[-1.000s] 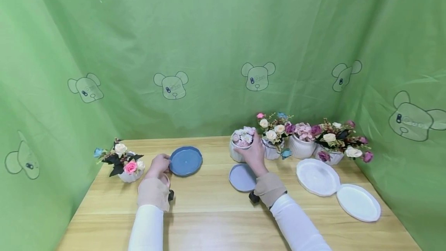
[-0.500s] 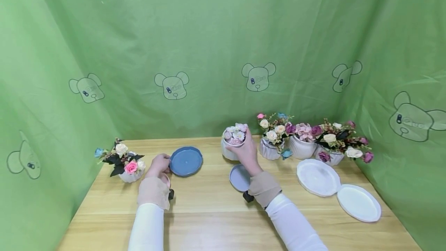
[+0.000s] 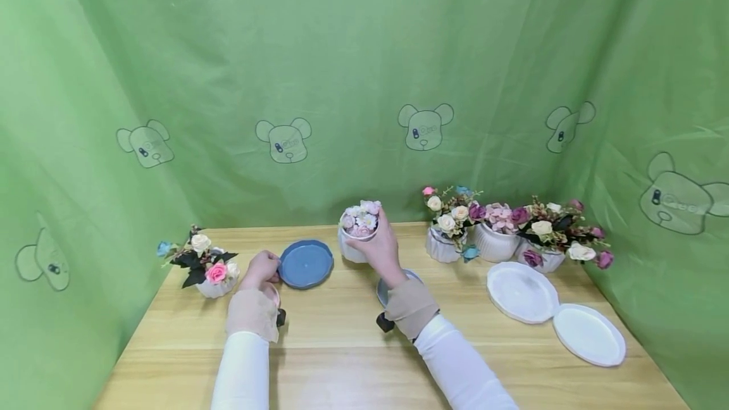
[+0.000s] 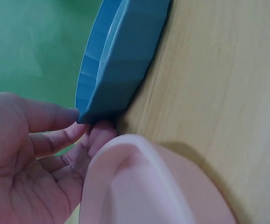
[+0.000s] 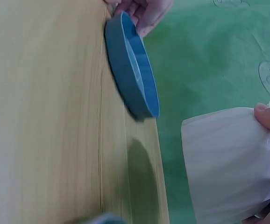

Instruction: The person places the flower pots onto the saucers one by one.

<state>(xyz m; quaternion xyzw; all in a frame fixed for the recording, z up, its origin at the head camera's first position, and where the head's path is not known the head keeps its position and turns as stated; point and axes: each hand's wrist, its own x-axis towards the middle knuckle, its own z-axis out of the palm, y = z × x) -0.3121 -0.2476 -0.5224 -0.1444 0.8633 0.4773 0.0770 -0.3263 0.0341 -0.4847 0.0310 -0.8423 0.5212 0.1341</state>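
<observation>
My left hand (image 3: 262, 269) pinches the near-left rim of a round blue faceted saucer (image 3: 305, 264), thumb on the upper edge and fingers below, as the left wrist view shows. Close under that hand is a pink saucer (image 4: 149, 186), partly hidden by the wrist in the head view. With my right hand (image 3: 384, 249) I grip the rim of a white flowerpot (image 3: 350, 250) holding pale pink and white artificial flowers (image 3: 362, 218). The pot is held off the table, its shadow falling on the wood, just right of the blue saucer. Its underside faces the right wrist camera.
A grey-blue saucer (image 3: 383, 293) lies partly hidden under my right wrist. One potted bouquet (image 3: 214, 273) stands at left; several white pots with flowers (image 3: 495, 242) line the back right. Two white saucers (image 3: 523, 293) lie at right. Green curtain (image 3: 342, 81) encloses the table.
My right hand has carried the flowerpot leftward, from beside the other pots to near the blue saucer. The left hand has kept its hold on the saucer's rim.
</observation>
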